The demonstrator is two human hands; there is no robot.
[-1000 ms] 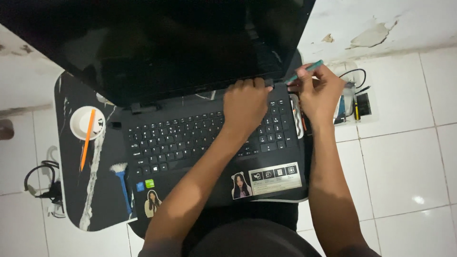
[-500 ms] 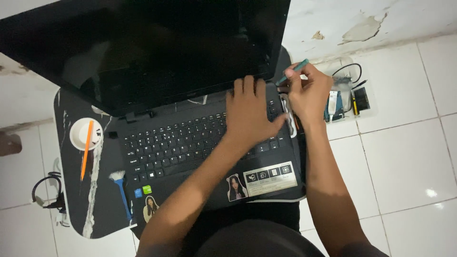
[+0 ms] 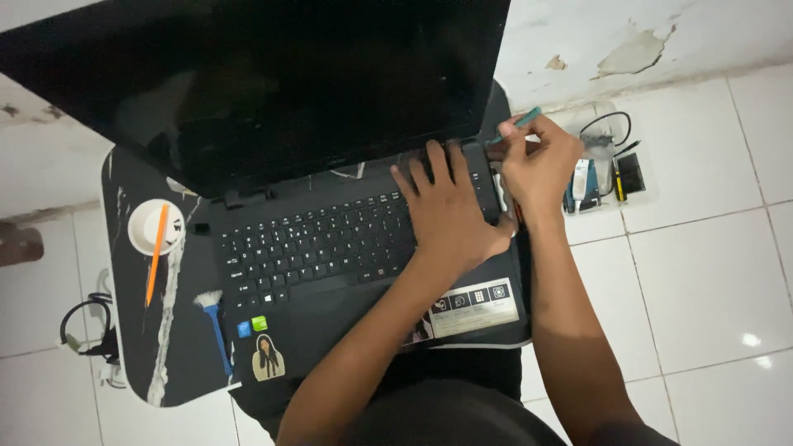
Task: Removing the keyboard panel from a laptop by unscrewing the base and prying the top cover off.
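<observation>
Hands at the laptop's (image 3: 347,239) right hinge corner.
We press our left hand (image 3: 450,211) flat and released on the keyboard's right side, while our right hand (image 3: 537,165) is clenched on a teal tool (image 3: 514,125) at the edge; we judge a low, gentle angle and steady bracing serve best here.

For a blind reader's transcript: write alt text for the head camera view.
A person's left hand lies flat on the keyboard of an open black laptop while the right hand holds a teal-handled tool at its right hinge corner. The laptop sits on a small dark table holding a white cup, orange stick and blue brush.
</observation>
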